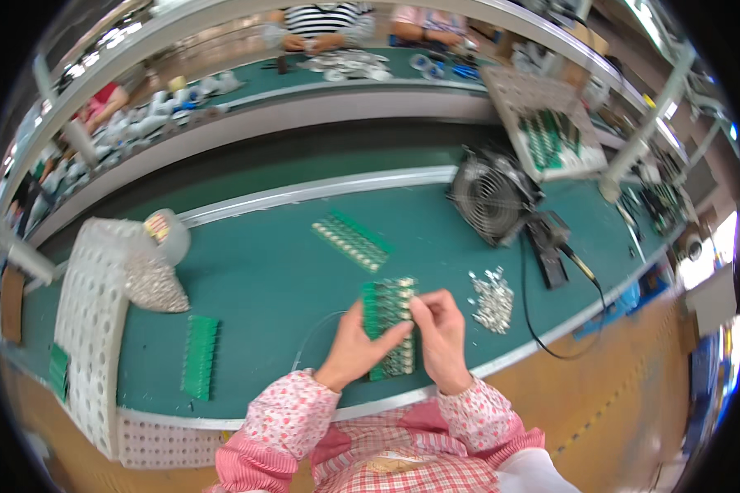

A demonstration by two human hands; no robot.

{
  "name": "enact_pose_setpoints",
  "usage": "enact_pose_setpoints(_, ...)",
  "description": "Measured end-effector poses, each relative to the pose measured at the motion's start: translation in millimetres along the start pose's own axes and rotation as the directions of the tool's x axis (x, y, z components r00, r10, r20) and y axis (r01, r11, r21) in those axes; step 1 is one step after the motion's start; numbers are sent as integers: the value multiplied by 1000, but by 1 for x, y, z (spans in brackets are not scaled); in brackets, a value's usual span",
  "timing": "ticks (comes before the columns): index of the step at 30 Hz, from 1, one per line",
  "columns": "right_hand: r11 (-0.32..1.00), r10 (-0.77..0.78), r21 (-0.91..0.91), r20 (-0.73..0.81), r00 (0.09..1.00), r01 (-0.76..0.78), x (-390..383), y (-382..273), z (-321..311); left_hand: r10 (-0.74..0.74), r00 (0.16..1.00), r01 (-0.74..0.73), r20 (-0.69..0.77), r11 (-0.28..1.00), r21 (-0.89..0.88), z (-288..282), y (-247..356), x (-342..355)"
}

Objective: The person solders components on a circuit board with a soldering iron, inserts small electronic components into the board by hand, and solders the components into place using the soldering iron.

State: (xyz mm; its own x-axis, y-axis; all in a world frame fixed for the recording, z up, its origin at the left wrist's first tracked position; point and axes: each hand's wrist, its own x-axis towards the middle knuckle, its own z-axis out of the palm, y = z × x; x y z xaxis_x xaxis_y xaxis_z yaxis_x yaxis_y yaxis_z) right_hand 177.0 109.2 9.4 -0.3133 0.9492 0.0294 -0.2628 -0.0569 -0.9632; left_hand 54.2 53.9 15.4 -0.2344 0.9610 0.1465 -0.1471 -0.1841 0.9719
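A green circuit board panel with a row of small metal parts along its right side is held above the bench. My left hand grips it from the left, thumb lying across its face. My right hand is closed at the panel's right edge, with the thumb on the metal parts; whether a loose small part is in that pinch is hidden. Just beyond lies another green panel with a row of metal parts. To the right of my hands is a pile of small silvery metal parts.
A green panel lies left, beside a white perforated tray. A bag of small parts and a white cup rest there. A black fan and a corded device stand right. Farther back, boards sit on a tilted rack.
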Motion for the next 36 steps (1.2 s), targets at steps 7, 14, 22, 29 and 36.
enact_pose_setpoints(7, 526, -420, -793, 73, 905, 308, 25, -15, -56, -320, 940, 273, -121, 913, -303, -6, 6, 9)
enact_pose_setpoints(14, 66, -507, -956, 213, 835, 284, 57, -17, -98, -316, 942, 272, -114, 916, -293, -7, 6, 6)
enact_pose_setpoints(22, 220, -508, -924, 165, 845, 313, 47, -22, -80, -294, 951, 250, -94, 914, -320, -10, 0, 6)
enact_pose_setpoints(29, 843, -93, -527, 56, 994, 109, 28, -22, -46, -344, 934, 295, -93, 893, -341, -11, 1, 9)
enact_pose_setpoints(36, 971, 77, -232, 98, 992, -52, 19, -18, -24, -327, 935, 269, -134, 904, -332, -10, 5, 9)
